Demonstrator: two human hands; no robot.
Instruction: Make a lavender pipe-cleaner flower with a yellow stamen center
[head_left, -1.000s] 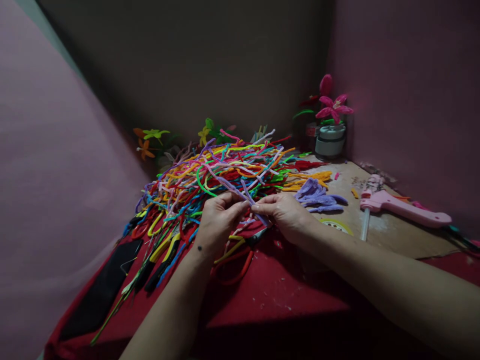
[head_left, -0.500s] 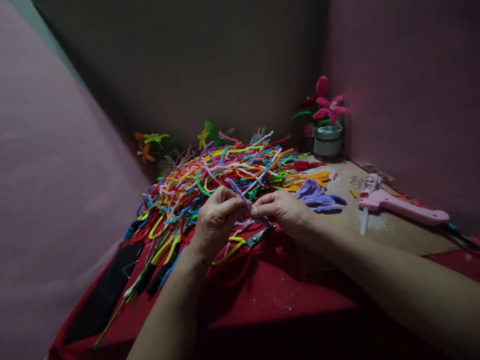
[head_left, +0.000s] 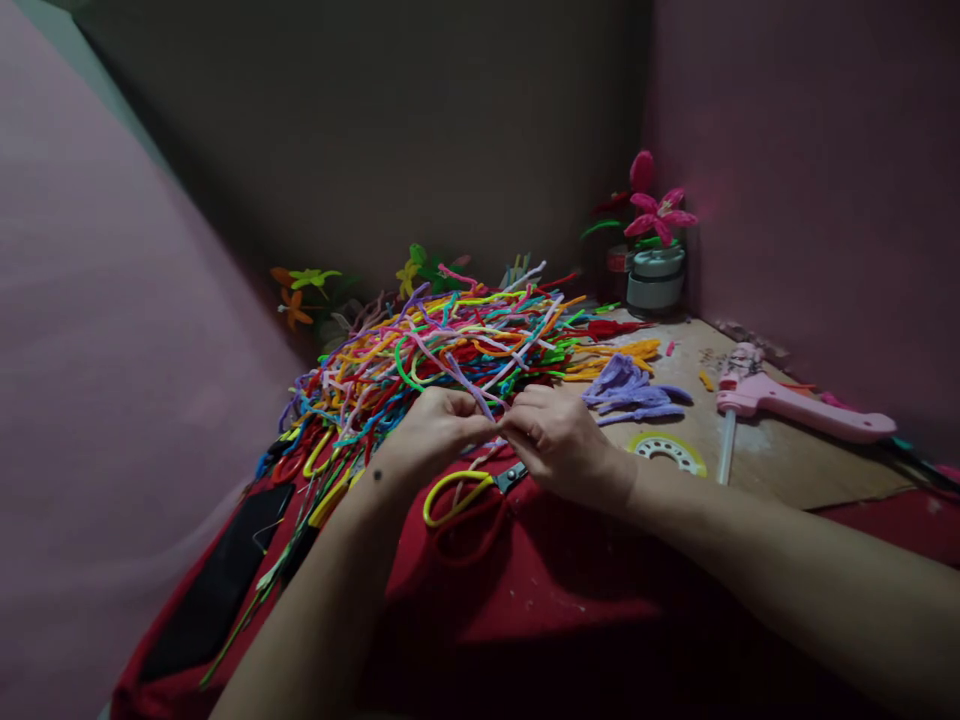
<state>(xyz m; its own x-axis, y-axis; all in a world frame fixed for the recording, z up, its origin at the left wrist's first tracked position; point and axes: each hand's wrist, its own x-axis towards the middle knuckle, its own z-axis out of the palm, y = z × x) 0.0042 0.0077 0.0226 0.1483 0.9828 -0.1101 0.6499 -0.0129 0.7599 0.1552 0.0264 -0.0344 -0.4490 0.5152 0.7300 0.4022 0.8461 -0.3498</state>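
Note:
A purple fuzzy stem (head_left: pixel 471 385) is pinched between my two hands, its free end pointing up and left. My left hand (head_left: pixel 435 432) is closed on it from the left, thumb and fingertips together. Close beside it, my right hand (head_left: pixel 553 438) grips the lower part, which its fingers mostly hide. Scissors (head_left: pixel 459 498) with yellow and red handles lie just below the hands on the red cloth. Behind them rises a big heap of many-coloured fuzzy stems (head_left: pixel 450 335). Purple looped pieces (head_left: pixel 634 388) rest to the right.
A pink glue gun (head_left: pixel 810 405) and a yellow-edged tape roll (head_left: pixel 667 452) are on the board at right. A pink flower stands in a grey pot (head_left: pixel 656 283) at the back. A black flat object (head_left: pixel 217 580) and pliers lie at left.
My right hand has turned and its fingers have curled in more. My left hand and forearm have shifted slightly left and flattened. The tape roll now shows beside my right wrist.

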